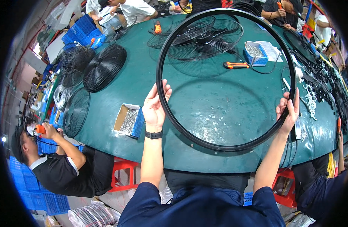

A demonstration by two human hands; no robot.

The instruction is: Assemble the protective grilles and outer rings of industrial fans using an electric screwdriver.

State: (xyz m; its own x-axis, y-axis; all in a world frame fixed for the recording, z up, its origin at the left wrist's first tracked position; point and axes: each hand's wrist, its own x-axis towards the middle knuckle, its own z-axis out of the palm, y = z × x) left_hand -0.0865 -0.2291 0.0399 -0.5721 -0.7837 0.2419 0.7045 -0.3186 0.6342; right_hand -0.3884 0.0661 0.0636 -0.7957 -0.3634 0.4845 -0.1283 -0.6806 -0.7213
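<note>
A large black ring (224, 148), like the rim band of a fan guard, is held up, tilted, above the green table. My left hand (155, 108) grips its left side, fingers curled behind the band and the palm turned up. On the opposite side my right hand (290, 113) closes on the lower right of the band, thumb and fingers around it. Through the ring show black wire fan grilles (204, 47) lying on the table. Just left of my left wrist stands an open blue carton (138, 124) full of small metal screws (128, 121).
Stacked black fan grilles (104, 69) lie on the table's left. Another screw box (258, 60) and an orange-and-black hand tool (236, 65) sit farther back. White parts (311, 100) and black parts (329, 85) are heaped at right. A co-worker (64, 162) sits at left, others across.
</note>
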